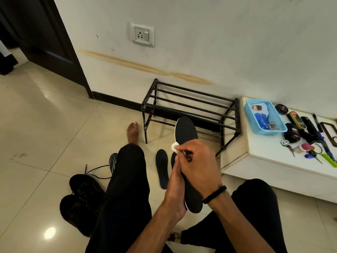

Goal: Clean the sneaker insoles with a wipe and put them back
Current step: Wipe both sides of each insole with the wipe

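A black insole (pixel 186 131) with a white edge stands upright in front of me. My left hand (pixel 175 187) grips it from below and behind, near its heel end. My right hand (pixel 197 165) presses a small white wipe (pixel 175 147) against the insole's left edge, fingers closed on the wipe. A second dark insole (pixel 162 168) lies flat on the floor tiles below, and a sliver of a third dark insole (pixel 173 159) shows just behind my left hand. Two black sneakers (pixel 82 201) with loose laces sit on the floor at my left leg.
An empty black metal shoe rack (pixel 189 106) stands against the wall ahead. A low white table (pixel 273 161) at right carries a blue basket (pixel 264 117), keys, brushes and polish tins. My bare foot (pixel 132 131) rests on the tiles. A dark door frame (pixel 73 61) is at left.
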